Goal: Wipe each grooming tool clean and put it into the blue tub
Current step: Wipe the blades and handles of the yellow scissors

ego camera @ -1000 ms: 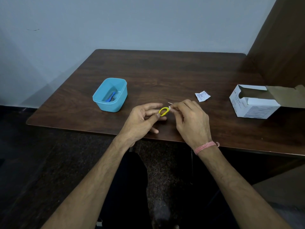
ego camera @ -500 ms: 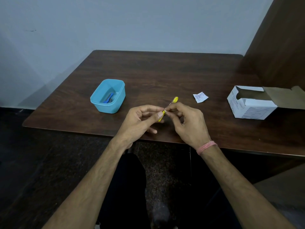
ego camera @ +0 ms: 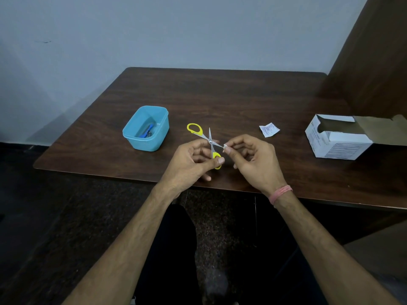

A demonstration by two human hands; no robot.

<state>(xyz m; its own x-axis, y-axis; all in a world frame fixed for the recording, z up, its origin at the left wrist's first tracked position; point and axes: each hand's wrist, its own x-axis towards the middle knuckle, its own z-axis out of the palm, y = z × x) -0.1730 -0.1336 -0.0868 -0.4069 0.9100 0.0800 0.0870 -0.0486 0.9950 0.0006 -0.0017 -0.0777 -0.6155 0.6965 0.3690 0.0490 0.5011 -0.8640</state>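
Note:
Small scissors (ego camera: 209, 140) with yellow handles are spread wide open above the table's near edge. My left hand (ego camera: 191, 164) grips the lower yellow handle between thumb and fingers. My right hand (ego camera: 253, 160) pinches a small white wipe (ego camera: 225, 147) against the tip of one blade. The other blade points up and away, and the second handle sticks out toward the blue tub (ego camera: 146, 128). The tub stands to the left of my hands and holds a blue-handled tool (ego camera: 147, 131) and some metal pieces.
A torn white sachet (ego camera: 269, 129) lies on the dark wooden table (ego camera: 220, 100) to the right of my hands. An open white cardboard box (ego camera: 339, 137) stands at the right edge. A wall runs behind the table and a brown panel stands at the right.
The scissors were closed between my hands; now the blades are spread wide apart. My right hand has shifted to the tip of one blade with the wipe.

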